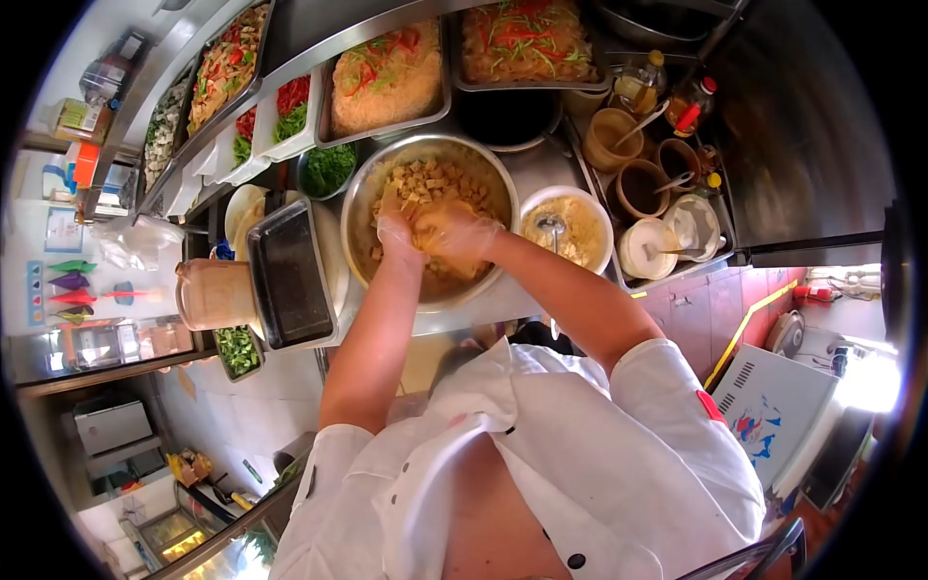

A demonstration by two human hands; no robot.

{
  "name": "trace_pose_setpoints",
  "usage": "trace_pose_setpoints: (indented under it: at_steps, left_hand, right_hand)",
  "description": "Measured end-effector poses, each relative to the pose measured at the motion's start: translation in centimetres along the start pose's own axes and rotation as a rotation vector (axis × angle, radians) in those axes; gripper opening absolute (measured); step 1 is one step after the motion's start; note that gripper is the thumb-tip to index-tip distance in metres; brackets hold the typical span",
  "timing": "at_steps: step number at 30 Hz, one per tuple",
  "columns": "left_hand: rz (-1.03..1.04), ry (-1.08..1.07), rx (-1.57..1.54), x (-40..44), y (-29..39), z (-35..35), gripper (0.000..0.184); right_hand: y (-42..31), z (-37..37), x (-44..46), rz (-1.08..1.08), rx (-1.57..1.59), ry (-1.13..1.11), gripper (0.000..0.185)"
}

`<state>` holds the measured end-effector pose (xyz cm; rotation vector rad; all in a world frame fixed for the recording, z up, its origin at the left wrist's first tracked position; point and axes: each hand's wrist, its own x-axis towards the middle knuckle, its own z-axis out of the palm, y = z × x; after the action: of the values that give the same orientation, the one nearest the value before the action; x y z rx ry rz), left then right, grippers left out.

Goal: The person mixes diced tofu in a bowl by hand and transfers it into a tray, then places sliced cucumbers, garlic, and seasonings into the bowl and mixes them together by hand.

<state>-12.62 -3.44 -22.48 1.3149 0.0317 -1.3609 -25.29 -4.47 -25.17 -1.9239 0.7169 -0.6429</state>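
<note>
Both of my hands are inside a large steel mixing bowl [509, 184], in clear plastic gloves. Small tan cubes that look like diced tofu [425, 181] fill its far part. My left hand [394, 230] reaches down among the cubes on the left side, its fingers mostly hidden. My right hand [454, 234] is beside it, touching the food, and its fingers are smeared by motion. Just right of the bowl stands a white tub [606, 232] of pale crumbly food [580, 224] with a metal spoon [551, 226] in it.
An empty dark tray [290, 275] and a brownish pitcher [217, 293] stand at left. Trays of noodles [387, 82] and chopped greens [329, 166] line the back. Seasoning tubs [614, 135] with spoons and bottles [638, 87] crowd the right, beside a metal wall.
</note>
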Motion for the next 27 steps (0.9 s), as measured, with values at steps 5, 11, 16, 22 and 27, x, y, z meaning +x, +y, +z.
trace_pose_setpoints:
  at_steps: [5,11,16,22,27]
  left_hand:
    - [0.133,0.0,0.047,4.0,-0.5,-1.7,0.057]
    - [0.016,-0.203,-0.065,1.8,1.5,-2.8,0.084]
    - [0.045,-0.283,0.034,3.0,2.0,-5.0,0.086]
    - [0.139,-0.132,0.35,2.6,0.4,-6.8,0.073]
    - [0.24,-0.338,0.174,3.2,1.5,-10.7,0.052]
  right_hand:
    - [1.1,0.4,-0.3,0.212,0.108,-0.059,0.025]
    - [6.0,-0.3,-1.2,-0.024,-0.528,-0.038,0.044]
    - [-0.1,-5.7,0.0,0.338,-0.27,-0.159,0.057]
    - [2.4,-0.6,0.5,0.466,-0.509,-0.373,0.088]
    - [3.8,-1.4,0.7,0.429,-0.368,-0.221,0.083]
